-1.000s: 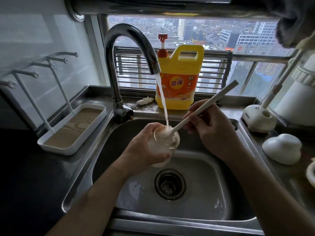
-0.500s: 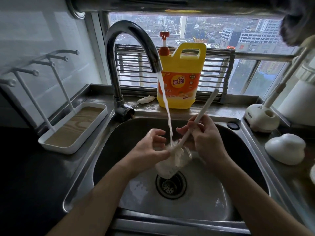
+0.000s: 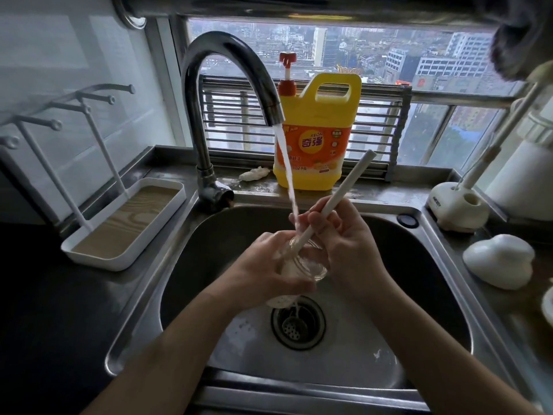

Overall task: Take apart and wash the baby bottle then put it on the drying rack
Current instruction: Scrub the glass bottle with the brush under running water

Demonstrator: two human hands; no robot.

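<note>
Bottle [image 3: 302,266] over sink [image 3: 419,265], mouth up under tap stream [image 3: 284,157] for rinsing | left hand [image 3: 263,274] wraps bottle body to steady it | right hand [image 3: 344,235] pinches brush [image 3: 347,187] handle, head inside, scrubbing | drying rack [image 3: 125,223] well apart on left surface [image 3: 45,295]

The baby bottle [image 3: 302,266] is over the sink [image 3: 434,259], above the drain [image 3: 297,326], with the bottle brush [image 3: 338,193] standing in it. The faucet [image 3: 206,94] rises behind on the left, and the detergent jug [image 3: 317,139] stands behind on the ledge. The drying rack [image 3: 125,223] lies left on the worktop [image 3: 45,295], the brush stand [image 3: 457,205] right.
</note>
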